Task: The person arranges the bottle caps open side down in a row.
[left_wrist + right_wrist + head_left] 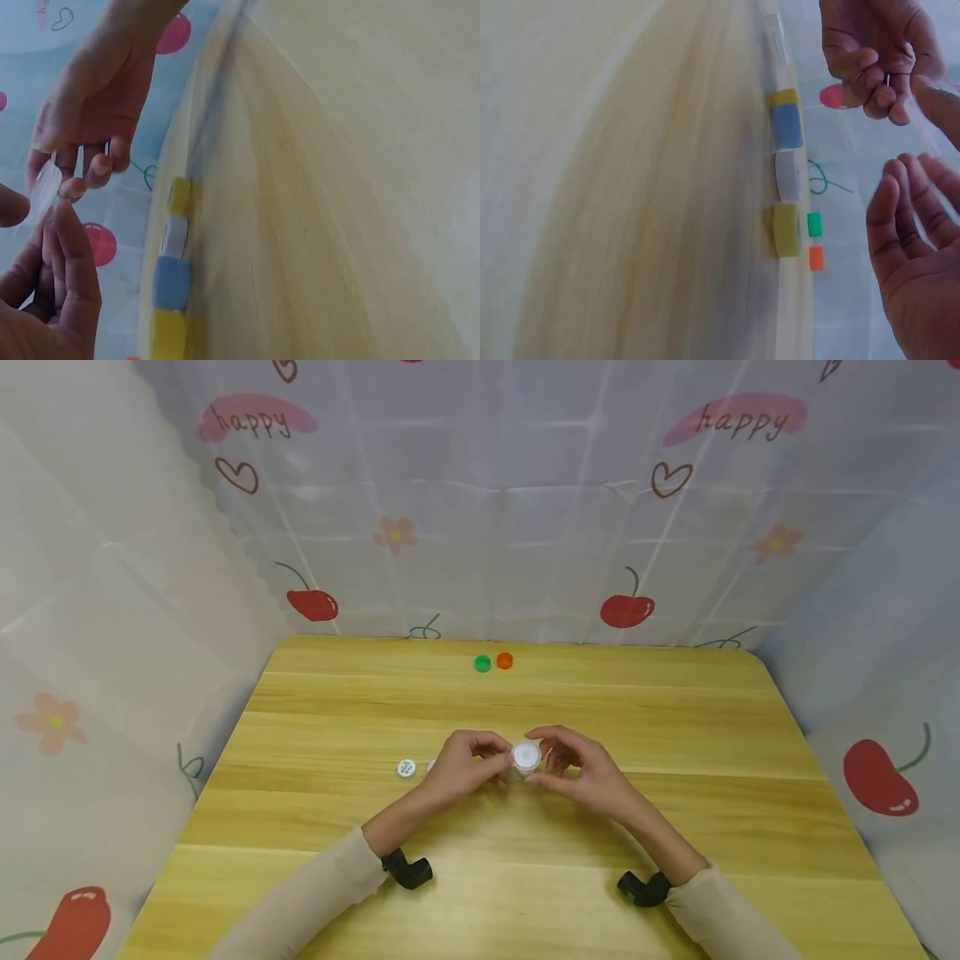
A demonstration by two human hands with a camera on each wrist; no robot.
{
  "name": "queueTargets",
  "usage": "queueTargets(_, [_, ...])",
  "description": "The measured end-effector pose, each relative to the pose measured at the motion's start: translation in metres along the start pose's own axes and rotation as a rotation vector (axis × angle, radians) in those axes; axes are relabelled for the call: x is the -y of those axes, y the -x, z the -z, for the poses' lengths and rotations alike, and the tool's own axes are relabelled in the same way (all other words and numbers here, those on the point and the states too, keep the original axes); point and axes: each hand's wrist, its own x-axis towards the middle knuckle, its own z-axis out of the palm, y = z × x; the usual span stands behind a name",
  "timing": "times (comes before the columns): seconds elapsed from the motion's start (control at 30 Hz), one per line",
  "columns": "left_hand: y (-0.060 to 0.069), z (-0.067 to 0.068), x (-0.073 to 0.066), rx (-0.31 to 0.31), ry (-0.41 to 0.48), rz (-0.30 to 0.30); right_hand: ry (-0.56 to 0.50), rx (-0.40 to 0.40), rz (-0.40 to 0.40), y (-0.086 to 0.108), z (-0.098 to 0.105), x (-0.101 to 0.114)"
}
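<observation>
In the head view my left hand (467,767) pinches the edge of a small translucent white disc (527,754) between thumb and fingertips. The left wrist view shows that disc (45,187) tilted nearly edge-on, above the table. Loosely bent, the fingers of my right hand (588,774) stand around its right side, thumb and forefinger apart. From the right wrist, I see nothing between the right hand's fingers (915,225). Another pale shape shows just below the disc, too small to tell apart. Left of my left hand lies a white round piece with bluish-green marks (406,768).
Small pieces stand in a row on the table: yellow (786,230), white (787,177) and blue (787,126). My hands hide most of them from the head view. A green cap (482,663) and an orange cap (505,661) sit near the back edge, before a printed curtain (495,552).
</observation>
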Motion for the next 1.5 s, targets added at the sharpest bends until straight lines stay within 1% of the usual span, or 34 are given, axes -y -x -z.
queueTargets(0.07, [0.002,0.002,0.000,-0.061,-0.114,-0.052,-0.090,0.055,-0.084,-0.001,-0.001,0.001])
queueTargets(0.1, [0.003,0.003,0.000,-0.093,-0.170,-0.088,-0.145,0.083,-0.133,-0.001,-0.002,0.002])
queueTargets(0.17, [0.005,0.004,0.000,-0.153,-0.272,-0.161,-0.296,0.145,-0.219,-0.003,-0.002,0.004])
queueTargets(0.23, [0.007,0.004,-0.001,-0.182,-0.337,-0.235,-0.443,0.204,-0.272,-0.004,-0.001,0.006])
queueTargets(0.27, [0.009,0.004,-0.002,-0.190,-0.368,-0.276,-0.500,0.225,-0.290,-0.004,-0.001,0.006])
queueTargets(0.3, [0.010,0.003,-0.002,-0.192,-0.393,-0.324,-0.555,0.241,-0.302,-0.005,-0.001,0.006])
queueTargets(0.37, [0.011,0.000,-0.003,-0.189,-0.442,-0.414,-0.639,0.269,-0.298,-0.005,0.000,0.005])
queueTargets(0.43, [0.012,-0.002,-0.004,-0.182,-0.481,-0.504,-0.684,0.276,-0.282,-0.004,0.000,0.002])
queueTargets(0.5, [0.012,-0.004,-0.003,-0.180,-0.510,-0.580,-0.716,0.276,-0.268,-0.004,0.000,0.000])
queueTargets(0.57, [0.012,-0.006,-0.003,-0.182,-0.533,-0.622,-0.727,0.276,-0.265,-0.003,0.000,-0.001])
queueTargets(0.6, [0.012,-0.007,-0.002,-0.183,-0.540,-0.631,-0.727,0.277,-0.266,-0.002,0.001,-0.002])
queueTargets(0.77, [0.012,-0.009,0.000,-0.173,-0.563,-0.656,-0.733,0.286,-0.282,0.000,0.000,-0.003])
queueTargets(0.83, [0.012,-0.010,0.000,-0.166,-0.569,-0.662,-0.741,0.275,-0.286,0.001,-0.001,-0.003])
queueTargets(0.9, [0.012,-0.010,-0.001,-0.151,-0.565,-0.653,-0.733,0.238,-0.284,0.003,-0.002,-0.003])
queueTargets(0.97, [0.013,-0.010,-0.002,-0.125,-0.537,-0.616,-0.690,0.181,-0.269,0.005,-0.004,-0.003])
queueTargets(1.03, [0.014,-0.010,-0.002,-0.083,-0.480,-0.540,-0.585,0.111,-0.205,0.008,-0.004,-0.004])
queueTargets(1.13, [0.016,-0.010,-0.003,-0.021,-0.392,-0.403,-0.367,0.010,-0.062,0.011,-0.004,-0.003])
queueTargets(1.2, [0.017,-0.009,-0.004,0.008,-0.360,-0.338,-0.227,-0.039,0.052,0.011,-0.002,-0.003])
queueTargets(1.23, [0.017,-0.009,-0.005,0.018,-0.354,-0.324,-0.176,-0.055,0.104,0.011,-0.001,-0.003])
queueTargets(1.3, [0.017,-0.009,-0.005,0.027,-0.358,-0.329,-0.099,-0.066,0.198,0.010,0.003,-0.002])
queueTargets(1.37, [0.017,-0.009,-0.004,0.021,-0.367,-0.356,-0.039,-0.062,0.271,0.009,0.005,-0.003])
queueTargets(1.5, [0.016,-0.009,0.001,0.001,-0.387,-0.419,0.064,-0.073,0.383,0.009,0.005,-0.006])
